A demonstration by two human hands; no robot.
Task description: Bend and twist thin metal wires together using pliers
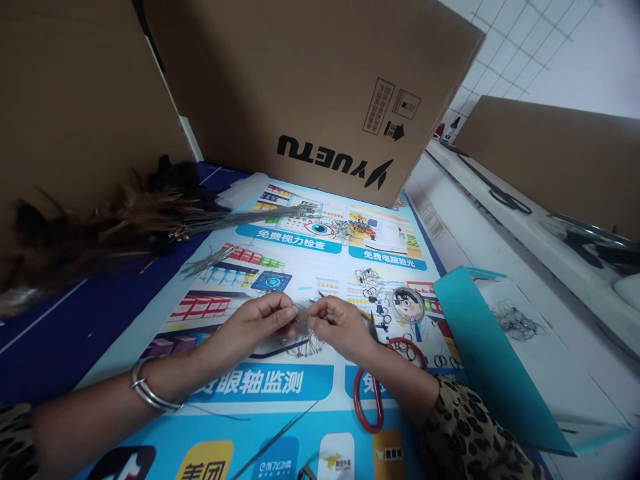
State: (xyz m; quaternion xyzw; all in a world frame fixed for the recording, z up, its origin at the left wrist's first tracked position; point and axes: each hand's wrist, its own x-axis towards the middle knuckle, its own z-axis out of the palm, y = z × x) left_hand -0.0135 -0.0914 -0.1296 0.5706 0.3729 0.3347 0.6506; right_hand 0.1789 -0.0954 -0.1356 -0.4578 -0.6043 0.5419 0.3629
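Close together over the printed sheet, my left hand [270, 319] and my right hand [343, 328] are both closed in a pinch. Between the fingertips is a small see-through piece [302, 325], too blurred to name; my left fingers grip its edge. Whatever my right fingertips pinch is too small to make out. Just beneath lie thin wire pieces [307, 347]. Red-handled scissors [370, 403] rest beside my right wrist, partly hidden by the forearm. To the right of my hand are a round tin with a cartoon face [408, 305] and several small black rings and loops [383, 313].
A large cardboard box [320, 87] walls off the back. Brown feathers [105, 223] and bundled thin wires [250, 217] lie at left. On the right stands an open teal box [495, 360] near a tangle of wire [517, 321]. Black scissors [505, 199] lie on a white ledge.
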